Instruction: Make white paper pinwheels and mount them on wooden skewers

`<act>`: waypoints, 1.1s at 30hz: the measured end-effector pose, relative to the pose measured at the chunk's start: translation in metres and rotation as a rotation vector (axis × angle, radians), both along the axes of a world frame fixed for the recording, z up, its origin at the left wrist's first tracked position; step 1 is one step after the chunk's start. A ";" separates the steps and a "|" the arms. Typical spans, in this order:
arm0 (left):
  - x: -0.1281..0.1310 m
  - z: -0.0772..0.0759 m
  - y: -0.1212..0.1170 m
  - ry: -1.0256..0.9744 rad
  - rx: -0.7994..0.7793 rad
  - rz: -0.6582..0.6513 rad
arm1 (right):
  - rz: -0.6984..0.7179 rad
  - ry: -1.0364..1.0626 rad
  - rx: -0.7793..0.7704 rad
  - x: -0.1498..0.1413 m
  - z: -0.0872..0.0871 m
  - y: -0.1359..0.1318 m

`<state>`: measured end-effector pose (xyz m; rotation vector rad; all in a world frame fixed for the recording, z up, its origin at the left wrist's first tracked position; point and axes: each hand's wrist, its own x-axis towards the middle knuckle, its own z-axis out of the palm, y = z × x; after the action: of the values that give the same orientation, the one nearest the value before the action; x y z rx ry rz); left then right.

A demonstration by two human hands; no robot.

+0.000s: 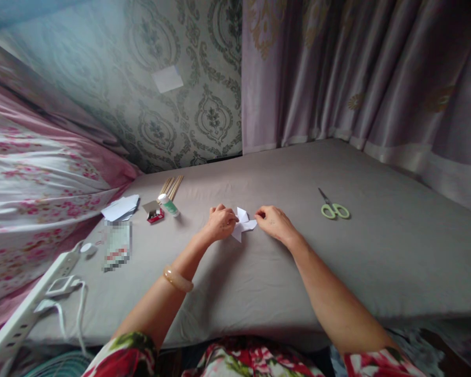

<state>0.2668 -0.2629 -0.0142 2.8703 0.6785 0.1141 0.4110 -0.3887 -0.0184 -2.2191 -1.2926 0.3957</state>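
Note:
A white paper pinwheel (244, 227) with pointed blades lies low over the grey cloth between my hands. My left hand (222, 222), with a pale bangle on its wrist, has its fingers closed on the left side of the pinwheel and hides part of it. Just right of the blades, my right hand (273, 222) is curled with thumb and forefinger pinched together. Whatever may be between those fingertips is too small to make out. A pair of scissors (335, 210) with light green handles lies well to the right, blades pointing away.
At left on the cloth-covered surface (377, 262) are a glue stick (169, 205), several wooden sticks (171, 187), an open red box (155, 213) and white paper sheets (121, 208). A white power strip (35, 303) with cables runs along the left edge. Curtains hang behind.

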 end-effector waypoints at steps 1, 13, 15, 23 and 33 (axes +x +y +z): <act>-0.002 0.001 0.000 -0.026 -0.006 0.013 | 0.000 -0.001 0.003 0.000 0.000 0.000; -0.101 0.005 0.019 -0.383 -0.085 0.284 | -0.126 0.003 0.039 0.014 -0.017 0.004; -0.123 0.002 0.024 -0.400 -0.096 0.374 | -0.153 -0.005 0.049 0.015 -0.021 0.006; -0.172 -0.007 0.036 -0.455 -0.095 0.658 | -0.237 -0.050 0.202 0.020 -0.049 0.011; -0.180 -0.020 0.054 -0.455 -0.193 0.775 | -0.275 0.074 0.218 0.023 -0.053 0.012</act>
<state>0.0870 -0.2086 -0.0340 2.1249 1.5281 0.7258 0.4340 -0.3770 -0.0716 -2.1359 -0.9272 0.2185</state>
